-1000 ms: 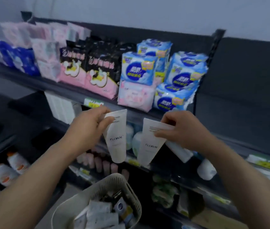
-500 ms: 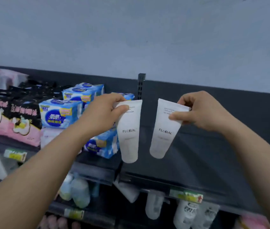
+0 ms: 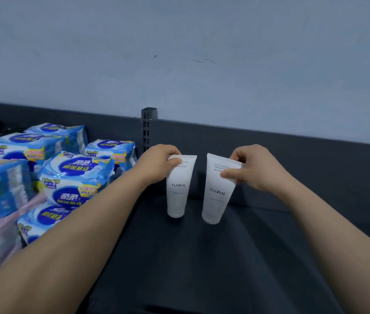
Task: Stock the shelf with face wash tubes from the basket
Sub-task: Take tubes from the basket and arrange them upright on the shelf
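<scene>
Dark shelf (image 3: 202, 264) is taking up the lower frame, mostly bare on the right. Blue and pink packs (image 3: 70, 177) are sitting stacked on it at the left.

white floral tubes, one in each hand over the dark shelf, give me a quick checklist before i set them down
1. Left hand grips the left white FLORAL face wash tube at its flat crimped end: ok.
2. Right hand pinches the right white FLORAL face wash tube the same way: ok.
3. Both tubes cap-down, labels facing out: ok.
4. Dark shelf surface beneath them is free of products: ok.
5. Clear of the blue and white wrapped packs on the left: ok.
6. Caps already touching the shelf: cannot tell.
</scene>
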Demonstrator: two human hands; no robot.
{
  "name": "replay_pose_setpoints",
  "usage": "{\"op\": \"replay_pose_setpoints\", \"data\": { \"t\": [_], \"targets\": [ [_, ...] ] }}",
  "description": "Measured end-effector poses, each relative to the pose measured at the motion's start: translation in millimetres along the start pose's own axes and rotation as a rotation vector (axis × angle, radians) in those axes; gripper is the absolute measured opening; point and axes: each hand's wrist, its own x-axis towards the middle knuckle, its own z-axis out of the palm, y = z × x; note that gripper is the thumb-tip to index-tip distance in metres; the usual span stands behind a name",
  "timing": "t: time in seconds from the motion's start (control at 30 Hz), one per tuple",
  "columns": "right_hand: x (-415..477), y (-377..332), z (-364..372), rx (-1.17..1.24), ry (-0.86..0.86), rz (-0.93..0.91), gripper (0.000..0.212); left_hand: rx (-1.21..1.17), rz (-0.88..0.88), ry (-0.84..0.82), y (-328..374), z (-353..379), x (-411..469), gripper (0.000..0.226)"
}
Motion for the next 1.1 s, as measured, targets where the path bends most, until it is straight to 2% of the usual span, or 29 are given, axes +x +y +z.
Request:
{"op": "replay_pose_setpoints", "data": {
  "t": [0.23,0.73,0.9,1.1],
  "targets": [
    [19.8,10.4,9.5,0.005,-0.008,0.018,0.02,0.017,-0.042,-0.043,-14.5,14.3,25.0,0.012],
    [34.5,4.8,25.4,-0.022,-0.017,0.013,0.021,0.023,-0.007,-0.084,-25.7,15.4,39.6,0.014],
    [35.1,-8.0,36.9,0.004,-0.035,-0.009,0.022,0.123,-0.005,-0.086,-23.5,3.9,33.6,0.028],
    [38.8,-24.6,60.1,0.012,-0.064,-0.048,0.025,0.49,0.052,0.107,-3.9,-26.5,-0.8,0.038]
  ]
}}
